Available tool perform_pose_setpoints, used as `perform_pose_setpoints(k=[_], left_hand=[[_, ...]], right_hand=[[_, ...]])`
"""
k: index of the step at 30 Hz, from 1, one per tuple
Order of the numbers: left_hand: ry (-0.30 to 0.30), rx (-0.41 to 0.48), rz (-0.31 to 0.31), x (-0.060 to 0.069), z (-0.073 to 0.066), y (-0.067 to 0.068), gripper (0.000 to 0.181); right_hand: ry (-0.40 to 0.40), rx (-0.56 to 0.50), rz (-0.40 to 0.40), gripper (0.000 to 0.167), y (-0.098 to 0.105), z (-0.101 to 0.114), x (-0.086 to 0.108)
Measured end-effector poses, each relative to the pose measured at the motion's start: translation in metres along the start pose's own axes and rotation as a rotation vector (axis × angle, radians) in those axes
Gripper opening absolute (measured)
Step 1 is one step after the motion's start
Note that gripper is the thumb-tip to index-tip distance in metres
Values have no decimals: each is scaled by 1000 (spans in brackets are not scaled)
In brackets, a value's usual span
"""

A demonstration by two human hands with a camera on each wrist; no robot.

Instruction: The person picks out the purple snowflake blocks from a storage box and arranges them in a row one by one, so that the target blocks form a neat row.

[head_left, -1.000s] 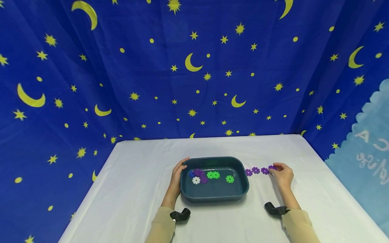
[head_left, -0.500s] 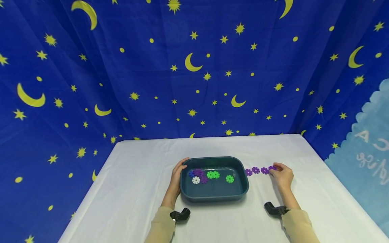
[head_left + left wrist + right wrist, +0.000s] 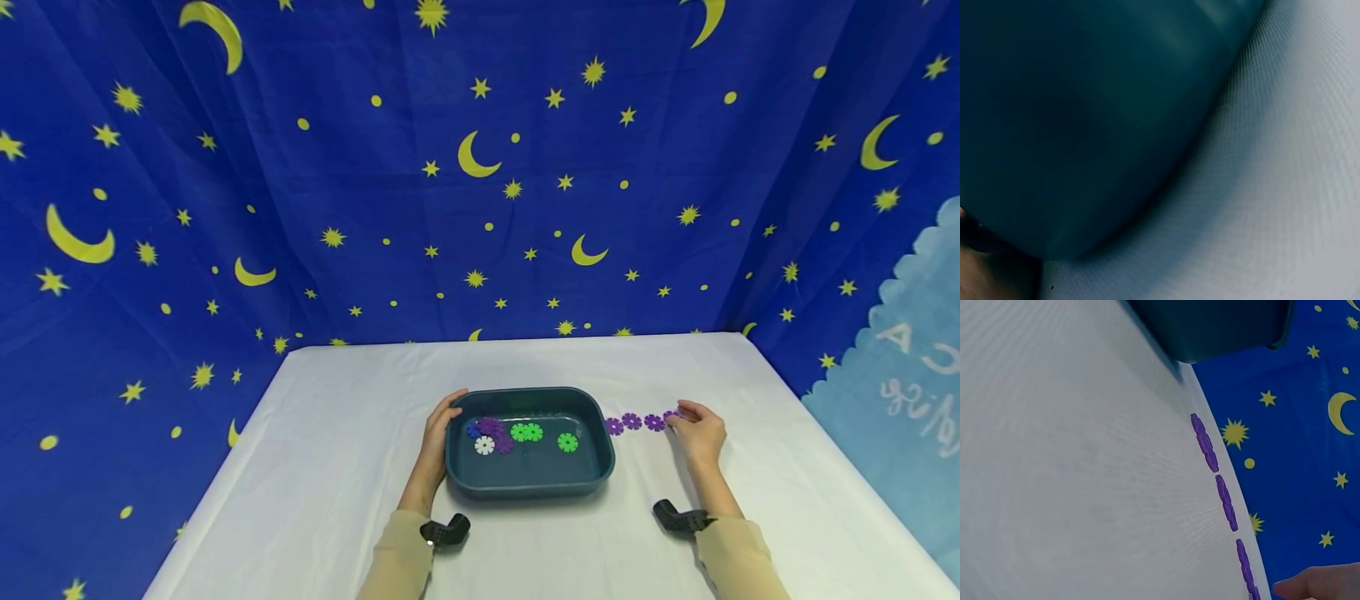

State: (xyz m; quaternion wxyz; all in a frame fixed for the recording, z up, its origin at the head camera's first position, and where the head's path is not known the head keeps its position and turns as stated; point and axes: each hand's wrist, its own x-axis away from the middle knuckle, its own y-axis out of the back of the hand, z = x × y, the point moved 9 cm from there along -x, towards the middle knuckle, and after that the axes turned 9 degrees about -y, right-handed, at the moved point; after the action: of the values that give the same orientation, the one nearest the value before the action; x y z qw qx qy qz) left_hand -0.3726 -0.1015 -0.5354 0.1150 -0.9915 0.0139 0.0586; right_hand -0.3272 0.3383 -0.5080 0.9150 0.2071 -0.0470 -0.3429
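A dark teal tray holds flower-shaped discs: a white one, a blue one, purple ones and green ones. My left hand grips the tray's left end, thumb over the rim. Right of the tray, purple discs lie in a row on the table; the right wrist view shows them nearly edge-on. My right hand is at the row's right end, thumb and forefinger on the last purple disc, partly hidden by the fingers.
A white cloth covers the table. Behind it hangs a blue curtain with yellow moons and stars; a light blue panel with lettering is at the right. Black wrist devices sit on both forearms.
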Motion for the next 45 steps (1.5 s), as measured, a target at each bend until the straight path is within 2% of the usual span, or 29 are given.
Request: perform_pose_setpoints(k=[7, 14, 20, 27, 34, 41, 45], left_hand=[[-12, -8, 6, 0, -2, -1, 49], [-7, -19, 1, 0, -1, -1, 48], [4, -17, -3, 1, 1, 0, 48], [-3, -6, -6, 1, 2, 1, 48], [-15, 0, 0, 1, -2, 0, 47], [-5, 7, 1, 1, -1, 0, 47], [-3, 12, -5, 1, -1, 0, 47]], right_hand=[[-54, -84, -7, 36, 6, 3, -3], [-86, -181, 47, 35, 4, 13, -1], [-86, -186, 64, 34, 4, 29, 6], [-54, -233, 86, 33, -2, 48, 15], [-19, -232, 153, 32, -23, 71, 29], [60, -364, 165, 25, -43, 89, 48], [98, -387, 185, 22, -56, 99, 62]])
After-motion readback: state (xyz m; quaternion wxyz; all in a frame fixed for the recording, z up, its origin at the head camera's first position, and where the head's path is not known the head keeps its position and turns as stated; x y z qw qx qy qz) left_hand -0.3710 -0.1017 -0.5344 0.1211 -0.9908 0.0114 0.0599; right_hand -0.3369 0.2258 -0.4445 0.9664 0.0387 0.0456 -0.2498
